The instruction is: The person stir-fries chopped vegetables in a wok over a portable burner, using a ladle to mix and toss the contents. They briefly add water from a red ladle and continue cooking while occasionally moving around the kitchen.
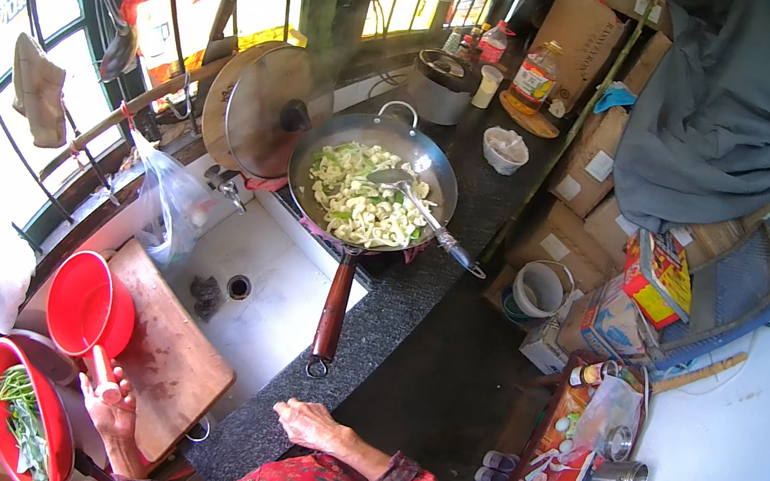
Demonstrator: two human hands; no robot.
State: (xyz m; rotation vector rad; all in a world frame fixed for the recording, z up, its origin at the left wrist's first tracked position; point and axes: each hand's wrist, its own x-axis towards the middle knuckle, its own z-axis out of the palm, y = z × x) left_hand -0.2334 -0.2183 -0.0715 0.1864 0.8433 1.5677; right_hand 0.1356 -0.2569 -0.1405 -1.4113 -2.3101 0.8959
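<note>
My left hand (110, 405) is at the handle of a red plastic water dipper (91, 306), at the lower left; its fingers are spread around the handle's end, and how firmly they hold it does not show. Beside it lies a wooden cutting board (166, 357) across the sink's edge. My right hand (307, 424) is curled near the dark stone counter's front edge, with nothing visible in it. Ahead, a wok (297, 174) with a wooden handle (335, 304) holds cauliflower pieces with green bits (369, 200). A metal spatula (427, 209) rests in it, its handle over the rim.
A white sink (280, 284) is left of the wok handle. A glass lid (269, 113) leans by the window. Behind the wok stand a lidded pot (440, 91), an oil bottle (534, 79) and a small bowl (505, 150). A red basin (66, 417) holds leafy greens. Cartons (559, 238) line the right.
</note>
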